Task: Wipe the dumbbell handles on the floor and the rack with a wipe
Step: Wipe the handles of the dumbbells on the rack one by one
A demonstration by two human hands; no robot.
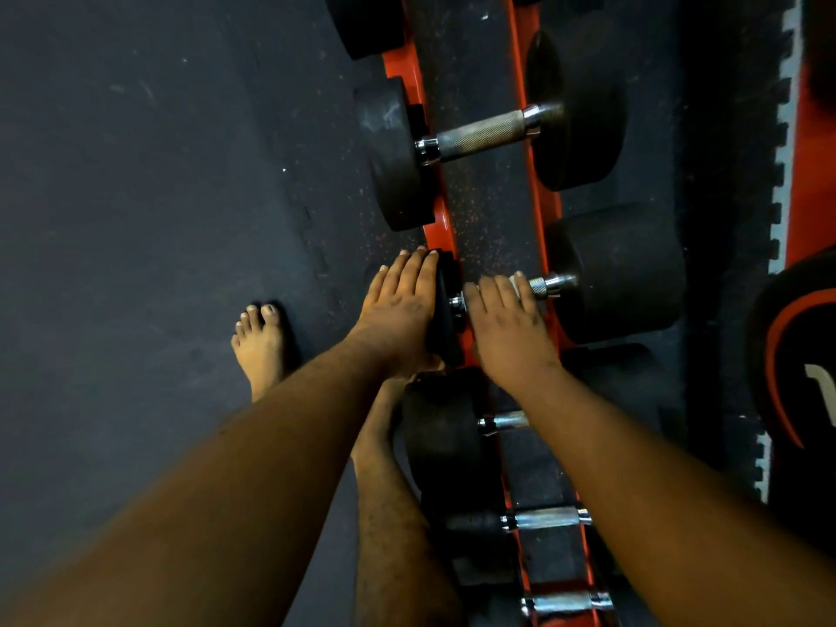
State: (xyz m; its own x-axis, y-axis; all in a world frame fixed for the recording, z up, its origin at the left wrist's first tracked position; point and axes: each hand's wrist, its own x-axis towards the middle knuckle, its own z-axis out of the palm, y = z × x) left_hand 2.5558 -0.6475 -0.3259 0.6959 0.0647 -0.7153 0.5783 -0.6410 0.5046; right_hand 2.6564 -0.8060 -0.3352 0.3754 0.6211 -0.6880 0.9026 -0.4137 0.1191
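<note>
My right hand [506,325] lies over the handle of a dumbbell [619,273] on the rack [445,224], fingers curled round the bar with a pale wipe [515,285] showing just under the fingertips. My left hand [400,310] rests flat, fingers straight, on that dumbbell's near head at the rack's front rail. A second dumbbell [482,135] sits further along the rack, its handle bare. More handles [545,518] lie nearer me. My bare foot [260,341] stands on the dark floor [135,219] just beside the rack.
</note>
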